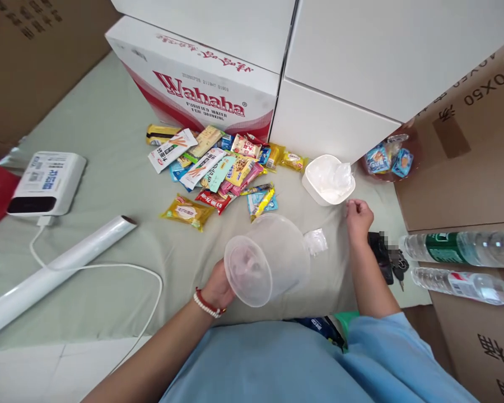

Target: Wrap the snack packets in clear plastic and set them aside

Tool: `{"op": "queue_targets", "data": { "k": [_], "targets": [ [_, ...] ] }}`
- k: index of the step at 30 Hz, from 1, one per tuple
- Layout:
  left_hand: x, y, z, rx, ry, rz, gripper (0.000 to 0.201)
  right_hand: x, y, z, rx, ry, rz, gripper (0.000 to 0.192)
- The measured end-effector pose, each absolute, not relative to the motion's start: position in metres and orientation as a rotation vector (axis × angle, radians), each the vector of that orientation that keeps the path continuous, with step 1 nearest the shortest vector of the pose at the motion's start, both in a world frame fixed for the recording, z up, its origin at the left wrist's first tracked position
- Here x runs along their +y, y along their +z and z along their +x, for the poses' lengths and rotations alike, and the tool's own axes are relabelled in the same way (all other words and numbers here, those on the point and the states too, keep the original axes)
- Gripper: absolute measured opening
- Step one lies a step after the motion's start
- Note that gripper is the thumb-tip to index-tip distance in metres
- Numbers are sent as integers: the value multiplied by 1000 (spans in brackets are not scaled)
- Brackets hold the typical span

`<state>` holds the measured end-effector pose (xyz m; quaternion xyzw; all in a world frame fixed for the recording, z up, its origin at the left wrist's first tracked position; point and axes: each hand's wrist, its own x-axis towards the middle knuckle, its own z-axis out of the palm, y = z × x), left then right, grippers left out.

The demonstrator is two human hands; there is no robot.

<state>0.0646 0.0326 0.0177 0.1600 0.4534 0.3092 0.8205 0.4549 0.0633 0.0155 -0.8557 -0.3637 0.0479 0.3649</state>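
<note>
My left hand [219, 286] is closed on a translucent plastic tub [283, 254], which lies tilted on its side with one round end turned towards the lower left. Some of its fingers show blurred through that end. My right hand [359, 219] is curled in a pinch just below the near right corner of a white bowl [319, 191]; whether anything sits between its fingertips is hidden. Crumpled clear plastic [343, 174] rests in the bowl. Right of the tub lies a small clear packet [316, 242]. Beyond the tub spreads a pile of wrapped snacks [218, 168], with a yellow snack packet [187, 212] at its near side.
A Wahaha water carton [193, 84] and white boxes [336, 106] stand at the back. To the left are a white device [50, 182] with a cable [121, 265] and a roll of film [63, 268]. Bottles [466, 247], keys [399, 266] and a snack dish [388, 176] are right.
</note>
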Motion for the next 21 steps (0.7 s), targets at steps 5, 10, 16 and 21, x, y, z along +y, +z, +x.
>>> {"op": "queue_targets", "data": {
  "k": [5,10,16,21],
  "targets": [
    [35,18,73,1001,626,326,23,10,48,355,-1077,1102,-1571,60],
    [42,31,99,959,624,397,37,-29,89,330,-1241,1497,-1199,49],
    [34,27,93,953,606,701,49,-58,154,392,-1523,1053,-1571,15],
    [20,21,64,985,508,855,49,-3,154,478,-1579,304,-2339,18]
  ]
}}
